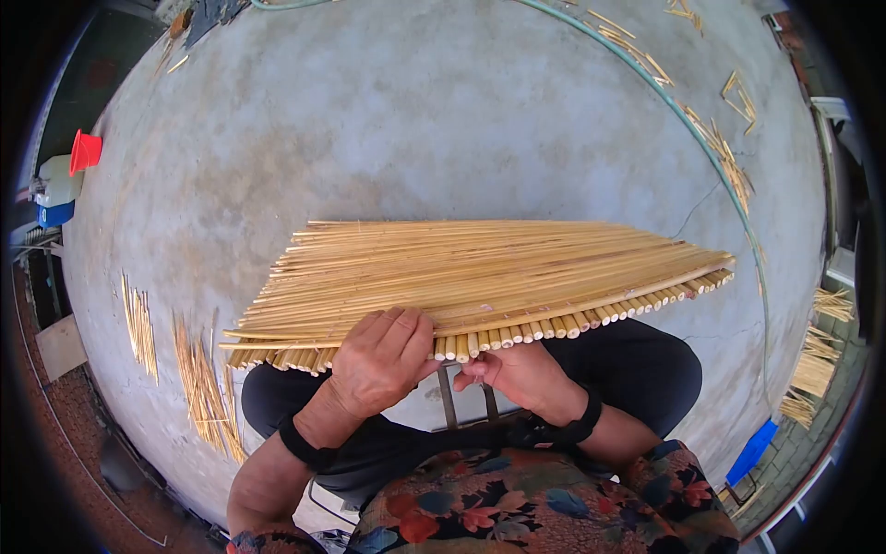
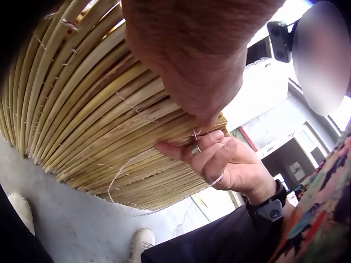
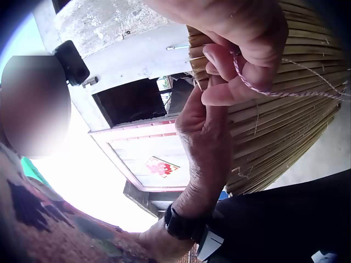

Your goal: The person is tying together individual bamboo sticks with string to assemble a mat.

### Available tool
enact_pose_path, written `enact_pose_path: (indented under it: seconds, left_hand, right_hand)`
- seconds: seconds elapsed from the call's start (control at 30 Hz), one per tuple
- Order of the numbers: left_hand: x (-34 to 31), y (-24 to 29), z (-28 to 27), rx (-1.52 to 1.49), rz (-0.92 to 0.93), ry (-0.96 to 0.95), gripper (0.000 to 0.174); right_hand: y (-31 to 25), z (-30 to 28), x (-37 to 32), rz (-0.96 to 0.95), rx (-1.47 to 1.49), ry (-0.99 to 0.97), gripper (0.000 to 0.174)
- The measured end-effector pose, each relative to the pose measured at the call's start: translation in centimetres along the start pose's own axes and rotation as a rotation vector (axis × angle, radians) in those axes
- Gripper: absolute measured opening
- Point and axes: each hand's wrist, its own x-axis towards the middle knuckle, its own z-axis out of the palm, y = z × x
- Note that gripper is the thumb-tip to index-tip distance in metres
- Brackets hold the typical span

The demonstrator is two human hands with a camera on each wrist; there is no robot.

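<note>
A large mat of straight yellow reeds [image 1: 461, 277], bound with rows of thin string, lies across the person's lap with its cut ends toward the body. The left hand [image 1: 381, 362] grips the near edge, fingers over the top and thumb low at the reed ends. Under that edge, close beside it, is the right hand [image 1: 521, 374], its palm partly hidden by the mat. A red-and-white twisted string [image 3: 285, 93] runs through the curled fingers of the right hand and loops back to the mat. In the left wrist view, the right fingertips pinch close at the mat's edge.
Loose reeds [image 1: 198, 392] lie on the concrete floor [image 1: 388, 138] at the left, with more bundles [image 1: 817, 360] at the far right. A green hose [image 1: 688, 120] curves along the right side. A red bucket [image 1: 86, 150] stands at the far left.
</note>
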Motion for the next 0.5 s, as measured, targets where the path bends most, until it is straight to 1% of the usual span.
enact_pose_path:
  seconds: [0.07, 0.1, 0.17, 0.23, 0.37, 0.43, 0.47, 0.5]
  left_hand:
    - [0.1, 0.0, 0.0, 0.008, 0.006, 0.014, 0.049]
    - [0.2, 0.0, 0.0, 0.012, 0.001, 0.017, 0.048]
    - [0.5, -0.1, 0.0, 0.019, -0.003, 0.026, 0.048]
    - [1.0, -0.4, -0.2, 0.039, -0.009, 0.037, 0.046]
    - [1.3, -0.7, 0.2, 0.074, -0.003, 0.112, 0.040]
    - [1.3, -0.6, 0.5, 0.087, 0.011, 0.141, 0.031]
    - [1.5, -0.9, 0.6, 0.107, 0.022, 0.169, 0.031]
    - [1.7, -1.3, 0.7, 0.139, 0.025, 0.164, 0.027]
  right_hand:
    - [-0.3, 0.6, 0.1, -0.027, 0.124, -0.025, 0.014]
    - [-0.3, 0.6, 0.3, -0.032, 0.120, -0.028, 0.014]
    - [-0.4, 0.7, 0.6, -0.037, 0.222, -0.064, 0.015]
    - [-1.0, 1.1, 0.4, -0.048, 0.226, -0.051, 0.016]
    - [-1.6, -0.8, 1.4, -0.050, 0.127, -0.165, 0.020]
    - [-2.3, -1.0, 1.4, -0.044, -0.134, -0.133, 0.024]
    - [-2.5, -0.4, 1.5, -0.027, -0.291, 0.001, 0.028]
    - [-2.5, -0.4, 1.5, -0.053, -0.313, -0.012, 0.028]
